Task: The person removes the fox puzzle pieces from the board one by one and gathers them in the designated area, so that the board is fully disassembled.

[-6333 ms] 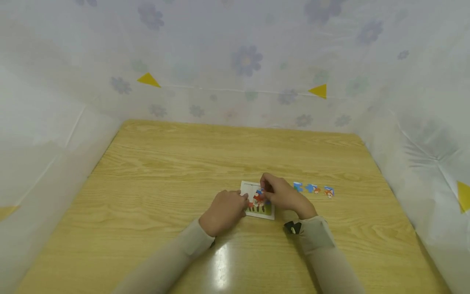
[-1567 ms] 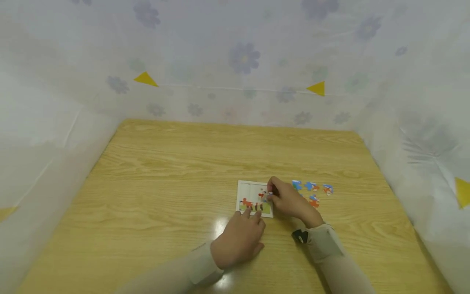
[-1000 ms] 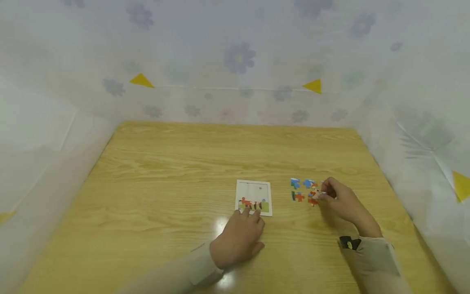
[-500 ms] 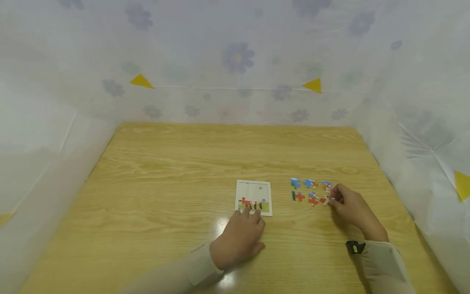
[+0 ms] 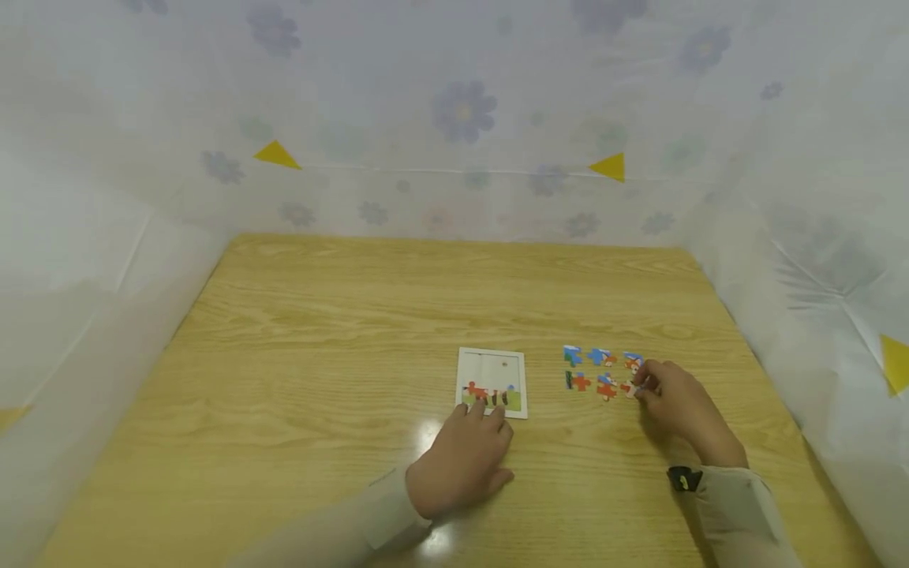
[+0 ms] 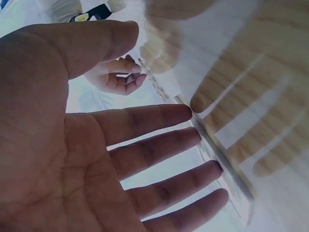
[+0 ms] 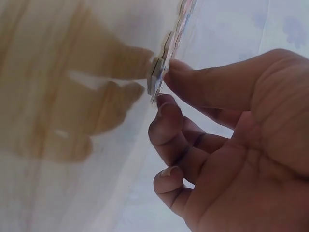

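Observation:
A small white-framed puzzle board [image 5: 491, 353] lies on the table with its lower strip of picture in place and its upper part bare. My left hand [image 5: 461, 460] has its straight fingertips on the board's near edge; the left wrist view shows these fingers [image 6: 154, 150] spread along the rim. To the right, loose puzzle pieces lie in two short rows, among them a red one [image 5: 607, 386] and a blue one [image 5: 572, 355]. At the right end of the nearer row, my right hand [image 5: 678, 406] pinches a puzzle piece [image 7: 154, 77] between thumb and index finger, at the table surface.
The wooden table [image 5: 341, 315] is enclosed by pale flowered sheeting [image 5: 383, 102] at the back and sides. Yellow triangles [image 5: 608, 167] mark the sheeting. Glare shows on the table beside my left forearm.
My right hand has carried a puzzle piece from the board to the right end of the nearer row. That row formed since the earliest frame. My left hand has shifted to the board's near edge.

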Action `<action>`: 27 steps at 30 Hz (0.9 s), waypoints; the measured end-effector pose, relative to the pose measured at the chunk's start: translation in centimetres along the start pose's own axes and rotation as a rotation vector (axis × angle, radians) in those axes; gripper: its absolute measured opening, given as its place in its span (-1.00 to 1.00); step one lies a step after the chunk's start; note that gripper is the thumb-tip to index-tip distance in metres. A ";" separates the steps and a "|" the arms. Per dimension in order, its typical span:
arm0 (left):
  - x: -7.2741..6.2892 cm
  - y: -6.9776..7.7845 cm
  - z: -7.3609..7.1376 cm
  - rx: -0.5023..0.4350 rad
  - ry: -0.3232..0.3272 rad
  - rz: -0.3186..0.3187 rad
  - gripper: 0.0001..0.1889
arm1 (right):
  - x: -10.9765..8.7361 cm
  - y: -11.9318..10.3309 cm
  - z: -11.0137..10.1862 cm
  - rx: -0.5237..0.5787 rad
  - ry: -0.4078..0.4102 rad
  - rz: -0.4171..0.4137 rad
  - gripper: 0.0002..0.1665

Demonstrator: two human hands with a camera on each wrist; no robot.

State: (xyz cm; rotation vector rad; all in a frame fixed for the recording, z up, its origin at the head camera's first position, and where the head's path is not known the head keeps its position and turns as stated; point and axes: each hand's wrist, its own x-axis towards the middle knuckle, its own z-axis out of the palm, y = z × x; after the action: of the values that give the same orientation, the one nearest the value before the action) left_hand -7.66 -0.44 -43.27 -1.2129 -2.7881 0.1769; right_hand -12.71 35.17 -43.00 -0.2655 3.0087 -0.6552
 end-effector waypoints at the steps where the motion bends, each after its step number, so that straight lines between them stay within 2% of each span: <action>1: 0.0 -0.1 0.1 0.001 0.010 0.009 -0.38 | 0.0 0.1 0.0 0.007 0.000 0.002 -0.91; 6: 0.5 -0.8 0.4 0.016 0.046 0.045 -0.47 | 0.0 -0.2 0.1 0.023 0.011 -0.020 -0.93; 11: 1.1 -1.7 0.7 0.011 0.083 0.051 -0.53 | 0.1 -1.4 0.2 0.054 0.039 -0.065 -0.95; 15: 1.6 -2.8 0.7 -0.058 0.175 0.051 -0.59 | 0.3 -3.1 0.9 0.096 0.039 -0.103 -0.95; 18: 1.8 -4.4 0.9 -0.129 0.236 0.028 -0.58 | 0.9 -4.7 1.9 0.115 0.038 -0.154 -0.92; 21: 2.0 -6.5 1.4 -0.207 0.207 -0.025 -0.43 | 1.9 -6.8 3.1 0.133 0.022 -0.214 -0.89; 25: 2.1 -9.1 2.4 -0.299 0.083 -0.100 -0.17 | 3.1 -10.4 5.0 0.168 -0.039 -0.285 -0.89; 27: 2.1 -10.1 2.8 -0.340 0.041 -0.119 -0.10 | 3.6 -12.3 6.0 0.197 -0.073 -0.329 -0.90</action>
State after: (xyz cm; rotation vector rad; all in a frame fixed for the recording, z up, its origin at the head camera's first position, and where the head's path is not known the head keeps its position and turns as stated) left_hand -16.76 -5.98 -44.47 -1.0878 -2.9236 -0.3402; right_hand -13.82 21.09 -43.36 -0.7637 2.8265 -0.9352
